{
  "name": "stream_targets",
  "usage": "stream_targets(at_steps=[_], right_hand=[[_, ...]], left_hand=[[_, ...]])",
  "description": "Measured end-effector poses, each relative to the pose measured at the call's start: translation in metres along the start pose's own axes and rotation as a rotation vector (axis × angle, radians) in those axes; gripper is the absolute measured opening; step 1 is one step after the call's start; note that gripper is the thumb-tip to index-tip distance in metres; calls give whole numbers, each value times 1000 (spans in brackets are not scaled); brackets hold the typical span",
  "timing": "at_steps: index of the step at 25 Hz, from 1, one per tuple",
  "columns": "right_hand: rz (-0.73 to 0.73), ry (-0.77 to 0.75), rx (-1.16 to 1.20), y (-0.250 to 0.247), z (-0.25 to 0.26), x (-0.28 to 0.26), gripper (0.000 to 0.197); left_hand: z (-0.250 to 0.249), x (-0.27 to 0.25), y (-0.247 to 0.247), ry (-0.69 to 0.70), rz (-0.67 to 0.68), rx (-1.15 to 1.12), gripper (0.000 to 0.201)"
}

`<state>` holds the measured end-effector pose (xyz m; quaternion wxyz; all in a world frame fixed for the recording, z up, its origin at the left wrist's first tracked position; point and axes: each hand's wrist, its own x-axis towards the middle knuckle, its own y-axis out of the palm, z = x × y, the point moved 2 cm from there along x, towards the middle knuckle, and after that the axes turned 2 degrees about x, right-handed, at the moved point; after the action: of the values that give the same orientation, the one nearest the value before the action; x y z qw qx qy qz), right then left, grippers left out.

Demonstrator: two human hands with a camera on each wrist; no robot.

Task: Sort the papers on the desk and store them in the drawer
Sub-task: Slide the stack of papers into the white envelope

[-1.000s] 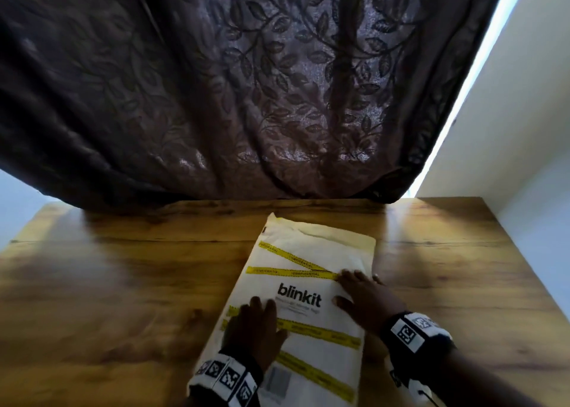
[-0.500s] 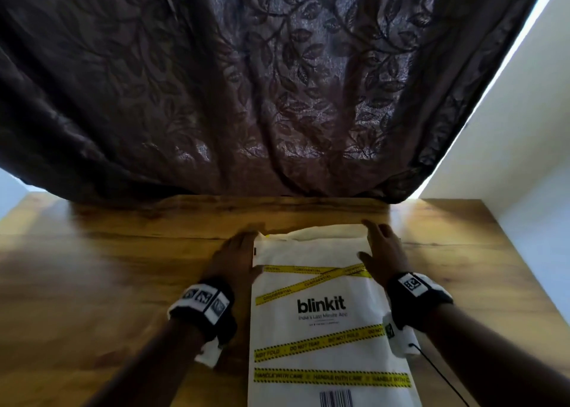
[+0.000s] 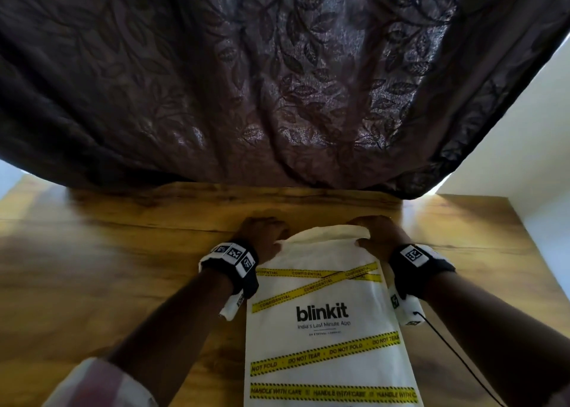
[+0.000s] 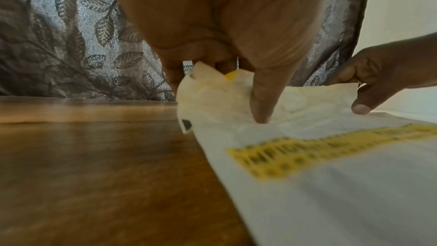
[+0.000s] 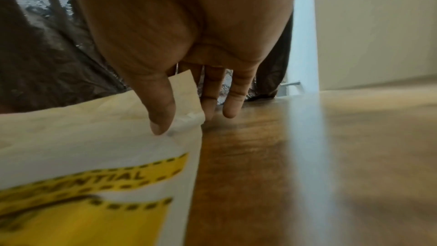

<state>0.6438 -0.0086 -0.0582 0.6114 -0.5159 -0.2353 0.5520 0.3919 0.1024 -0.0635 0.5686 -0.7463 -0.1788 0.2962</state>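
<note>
the white envelope [image 3: 324,329] lies on the wooden surface [image 3: 123,267], long axis running 12 to 6. the left hand [image 3: 262,233] and right hand [image 3: 379,237] each pinch a far corner, thumbs on top, equally near.

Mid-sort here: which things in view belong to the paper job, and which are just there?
Job:
- blinkit envelope, far corners pinched, lifting off the desk
- left hand
- right hand
- wooden desk

Just there:
- leaf-patterned curtain
- white wall

No drawer in view.
</note>
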Motion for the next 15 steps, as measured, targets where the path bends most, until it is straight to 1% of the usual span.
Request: stream_targets(at_steps=[2, 4, 8, 10, 11, 12, 13, 14, 15], right_hand=[[51, -67, -76, 2, -1, 3, 48], [72, -157, -234, 2, -2, 2, 45], [115, -285, -434, -1, -5, -10, 49], [129, -357, -480, -3, -6, -17, 54], [136, -385, -489, -1, -7, -19, 59], [142, -413, -497, 1, -9, -20, 67], [157, -450, -511, 4, -10, -20, 74], [178, -494, -539, 8, -11, -21, 78], [203, -537, -578, 12, -13, -21, 78]], left_hand=[[3, 3, 3, 2, 55, -58, 40], [3, 3, 5, 24, 70, -93, 40], [3, -4, 13, 175, 13, 104, 46], [8, -8, 13, 217, 34, 157, 54], [9, -9, 14, 232, 48, 191, 56], [7, -10, 14, 234, 63, 214, 52], [5, -11, 13, 217, 64, 207, 43], [3, -11, 13, 187, 70, 194, 36], [2, -13, 15, 173, 73, 185, 34]])
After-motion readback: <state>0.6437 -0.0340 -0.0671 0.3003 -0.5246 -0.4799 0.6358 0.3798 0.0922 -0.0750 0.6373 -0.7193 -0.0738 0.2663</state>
